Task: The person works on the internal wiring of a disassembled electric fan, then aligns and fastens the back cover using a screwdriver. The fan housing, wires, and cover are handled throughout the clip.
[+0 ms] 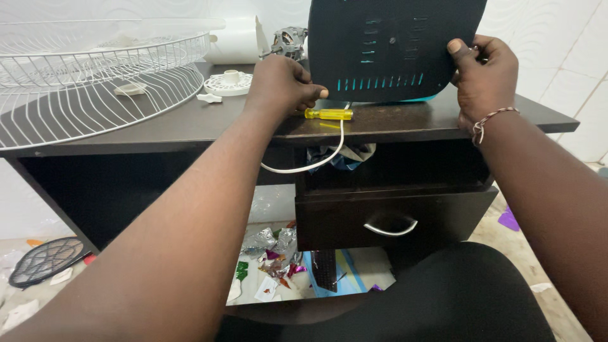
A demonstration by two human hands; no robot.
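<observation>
A black slotted fan base cover (389, 44) with teal showing through its vents stands upright on the dark desk (190, 123). My left hand (278, 85) grips its lower left edge. My right hand (478, 73), with a bead bracelet at the wrist, holds its right edge, thumb on the front. A yellow-handled screwdriver (328, 114) lies on the desk just below my left hand. A white cord (310, 166) loops down over the desk's front edge.
White wire fan grilles (95, 82) fill the desk's left side, with a round white plastic part (229, 82) and a fan motor (288, 41) behind. A closed drawer with a metal handle (391, 227) sits below. Foil scraps and a mesh racket (47, 258) litter the floor.
</observation>
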